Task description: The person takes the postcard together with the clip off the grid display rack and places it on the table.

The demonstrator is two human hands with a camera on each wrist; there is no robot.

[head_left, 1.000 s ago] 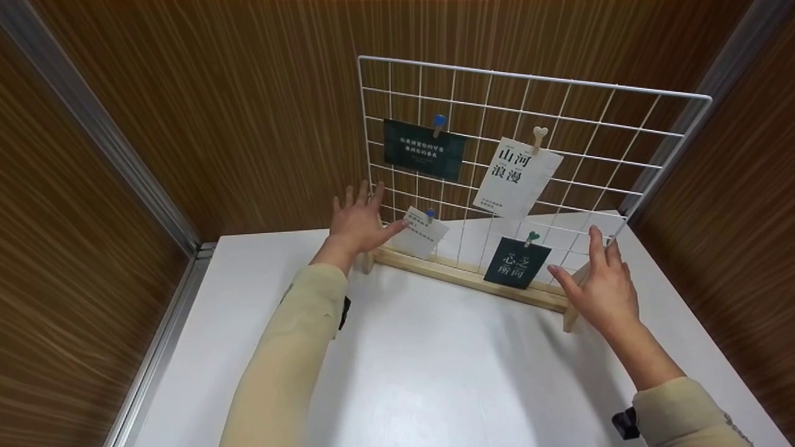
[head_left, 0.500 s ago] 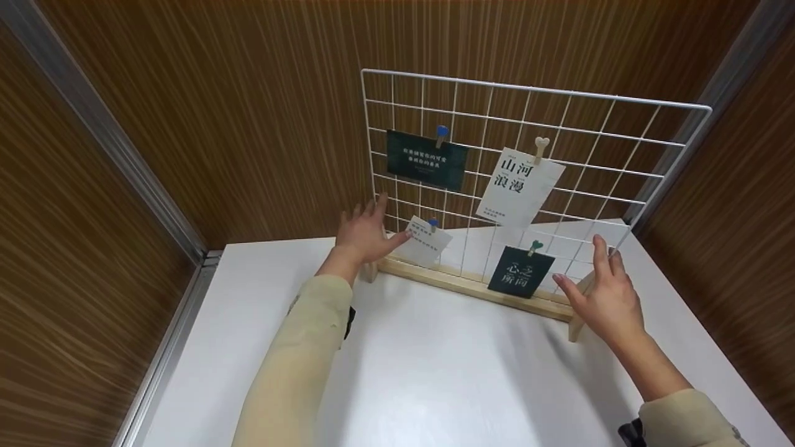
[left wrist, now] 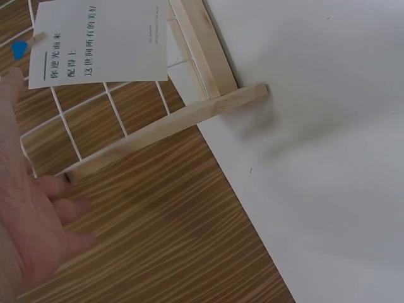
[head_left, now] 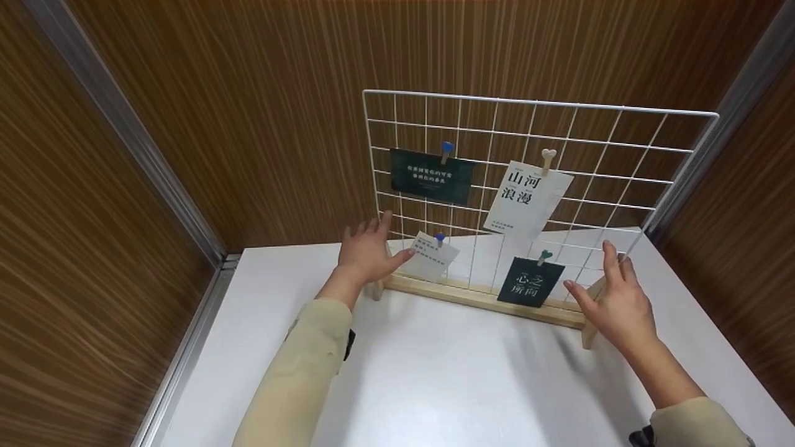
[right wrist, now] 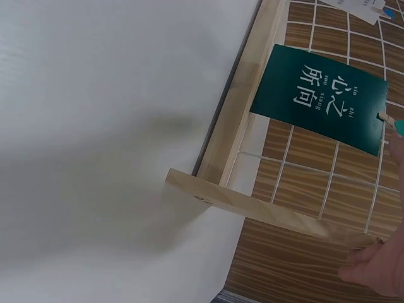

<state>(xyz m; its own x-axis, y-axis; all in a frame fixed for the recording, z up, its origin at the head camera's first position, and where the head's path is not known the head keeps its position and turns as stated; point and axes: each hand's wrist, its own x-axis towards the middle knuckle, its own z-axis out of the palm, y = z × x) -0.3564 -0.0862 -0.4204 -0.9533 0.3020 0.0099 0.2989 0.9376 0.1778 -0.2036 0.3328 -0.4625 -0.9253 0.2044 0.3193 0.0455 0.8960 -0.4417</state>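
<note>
A white wire grid (head_left: 497, 133) stands upright in a wooden base (head_left: 472, 297) on the table. My left hand (head_left: 366, 251) is at the grid's lower left edge, fingers extended and thumb out near a small white card (head_left: 428, 256) under a blue clip (head_left: 440, 238). At the lower right edge is my right hand (head_left: 621, 304), its thumb pointing toward a dark green card (head_left: 531, 282) with a green clip (head_left: 545, 256). In the left wrist view the left fingers (left wrist: 66, 211) lie beside the end of the wooden foot (left wrist: 170, 123). Whether either hand presses the frame is unclear.
Higher on the grid hang another dark green card (head_left: 431, 177) with a blue clip (head_left: 447, 149) and a larger white card (head_left: 528, 198) with a cream clip (head_left: 548, 156). Wood-grain panels (head_left: 279, 124) enclose the white table (head_left: 435, 385) behind and at both sides.
The head view has shifted, so the grid and both hands appear lower and slightly further right. Both hands keep about the same place against the grid.
</note>
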